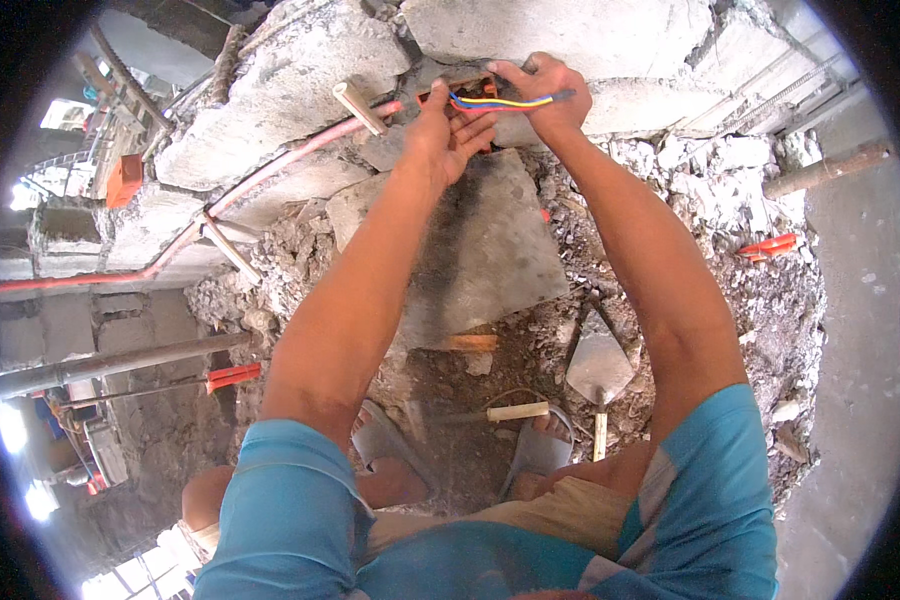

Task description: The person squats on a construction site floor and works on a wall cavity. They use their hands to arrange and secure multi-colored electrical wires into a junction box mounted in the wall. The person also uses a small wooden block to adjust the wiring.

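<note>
Three slim plastic-coated wires (507, 102), one yellow, one blue and one red, stretch before a rough, broken masonry wall (560, 30) at the top centre of the frame. Behind them sits a hollow orange box (489, 88), set among jagged grey pieces. The left hand (448, 130) is beside the box, its palm showing and its thumb and fingers apart. The right hand (567, 112) lies at the wires' far ends; whether it grips them cannot be told.

A smooth pinkish-red conduit (300, 165) curves from the left edge toward the box, with two pale wooden pegs (232, 248) against it. A flat grey slab (500, 240) tilts below the hands, surrounded by crumbly rubble (710, 290). One trowel (600, 365), its metal blade leaf-shaped, lies at lower right of centre, and one wooden handle (518, 411) shows near two grey sandals (542, 455).

The wires' long axis runs nearly level across the picture, sagging slightly, the dark ends pointing right.
</note>
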A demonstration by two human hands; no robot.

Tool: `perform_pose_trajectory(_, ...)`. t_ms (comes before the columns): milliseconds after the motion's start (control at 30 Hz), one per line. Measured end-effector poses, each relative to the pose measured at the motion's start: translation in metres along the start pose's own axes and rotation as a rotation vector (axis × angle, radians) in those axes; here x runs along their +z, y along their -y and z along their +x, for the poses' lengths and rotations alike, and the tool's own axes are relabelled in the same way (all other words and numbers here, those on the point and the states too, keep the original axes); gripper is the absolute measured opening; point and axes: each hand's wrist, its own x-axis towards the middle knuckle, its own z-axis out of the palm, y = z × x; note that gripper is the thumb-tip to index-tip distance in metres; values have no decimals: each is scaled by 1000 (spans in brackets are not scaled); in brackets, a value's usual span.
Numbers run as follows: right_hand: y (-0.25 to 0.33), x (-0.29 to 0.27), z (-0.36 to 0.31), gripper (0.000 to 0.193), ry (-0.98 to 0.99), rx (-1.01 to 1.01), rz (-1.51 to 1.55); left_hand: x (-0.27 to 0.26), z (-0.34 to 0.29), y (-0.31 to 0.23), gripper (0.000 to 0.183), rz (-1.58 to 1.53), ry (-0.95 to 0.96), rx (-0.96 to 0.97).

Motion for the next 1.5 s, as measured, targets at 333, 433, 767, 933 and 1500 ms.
perform_pose_trajectory(333, -4, -13, 11, 76, 124, -8, -71, 11, 1, 1, 57, -68, -15, 9)
perform_pose_trajectory(433, 7, -10, 9, 78, 99, 29, -124, 5, 2, 1, 59, -65, 13, 13)
perform_pose_trajectory(767, -69, -28, 43, 53, 200, -509, -94, 10, -16, 10, 71, 41, -36, -46)
perform_pose_trajectory(933, -21, -74, 39, 31, 345, 101, 573, -26, -14, 9, 75, -22, -80, -53)
perform_pose_trajectory(1500, 94, -65, -7, 25, 475, -734, -637, -21, -3, 16, 68, -255, 54, 1)
